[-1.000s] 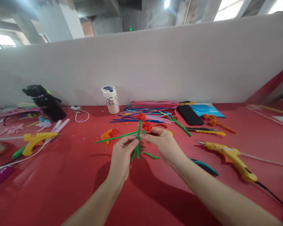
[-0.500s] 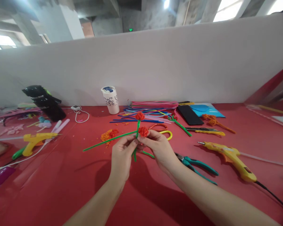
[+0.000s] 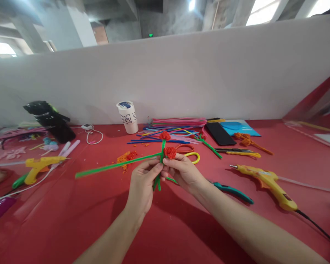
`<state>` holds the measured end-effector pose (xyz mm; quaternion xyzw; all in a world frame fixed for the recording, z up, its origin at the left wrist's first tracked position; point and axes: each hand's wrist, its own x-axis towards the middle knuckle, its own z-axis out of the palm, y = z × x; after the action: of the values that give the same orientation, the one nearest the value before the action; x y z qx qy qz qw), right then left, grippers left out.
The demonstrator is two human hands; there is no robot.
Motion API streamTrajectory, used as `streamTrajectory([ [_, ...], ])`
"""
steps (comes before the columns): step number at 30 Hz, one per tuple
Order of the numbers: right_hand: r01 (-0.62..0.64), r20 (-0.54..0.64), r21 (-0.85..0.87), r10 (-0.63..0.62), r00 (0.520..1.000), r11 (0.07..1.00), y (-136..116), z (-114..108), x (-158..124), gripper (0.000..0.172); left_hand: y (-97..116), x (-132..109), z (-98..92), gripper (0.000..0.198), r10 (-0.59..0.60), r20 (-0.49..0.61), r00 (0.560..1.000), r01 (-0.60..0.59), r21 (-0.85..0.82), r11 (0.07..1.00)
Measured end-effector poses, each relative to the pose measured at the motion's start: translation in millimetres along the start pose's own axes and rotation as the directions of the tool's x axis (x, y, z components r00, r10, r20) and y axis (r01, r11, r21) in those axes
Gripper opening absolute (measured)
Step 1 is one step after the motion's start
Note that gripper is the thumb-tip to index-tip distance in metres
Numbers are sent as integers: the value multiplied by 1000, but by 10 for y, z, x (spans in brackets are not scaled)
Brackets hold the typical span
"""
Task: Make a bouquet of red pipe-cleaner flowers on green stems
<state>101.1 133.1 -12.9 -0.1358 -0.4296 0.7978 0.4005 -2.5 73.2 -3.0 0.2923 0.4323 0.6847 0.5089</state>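
Observation:
Above the middle of the table, my left hand [image 3: 145, 179] pinches the green pipe-cleaner stem [image 3: 162, 150] of a flower with a red head [image 3: 164, 135]. A second red flower head [image 3: 170, 152] sits lower and to the right, and my right hand [image 3: 184, 170] is closed just under it, fingers on its stem. From the joint between my hands a long green pipe cleaner [image 3: 110, 166] sticks out to the left. Short green stem ends show below my left fingers. My fingertips hide where the stems meet.
Pliers [image 3: 233, 193] and a yellow glue gun [image 3: 266, 181] lie to the right. Scissors [image 3: 193, 158], orange and red fuzz scraps [image 3: 124, 160] and loose pipe cleaners [image 3: 165, 141] are behind my hands. Farther back stand a white cup [image 3: 128, 118] and a black bottle [image 3: 51, 123].
Both flower heads have shifted slightly right, and the lower one has turned its face more toward me. The long green pipe cleaner now reaches farther left. Both hands keep their grip.

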Motion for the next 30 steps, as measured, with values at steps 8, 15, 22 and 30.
streamTrajectory([
  [8, 47, -69, -82, -52, 996, 996, -5, 63, -20, 12, 18, -2, -5, 9, 59, 14, 998, -60, 63, 996],
  [15, 85, -119, -185, -108, 987, 979, 13, 83, -22, 13, 21, 7, -18, 8, 6, 38, 999, -8, 72, 997],
  [22, 66, -316, -252, -146, 937, 966, -131, 21, 10, 12, 5, 63, -80, 7, 165, -32, 986, -158, 163, 974],
  [30, -80, -284, -603, -120, 951, 793, -315, -128, 50, 7, 91, 53, -95, 11, 116, 11, 993, -117, 160, 980],
])
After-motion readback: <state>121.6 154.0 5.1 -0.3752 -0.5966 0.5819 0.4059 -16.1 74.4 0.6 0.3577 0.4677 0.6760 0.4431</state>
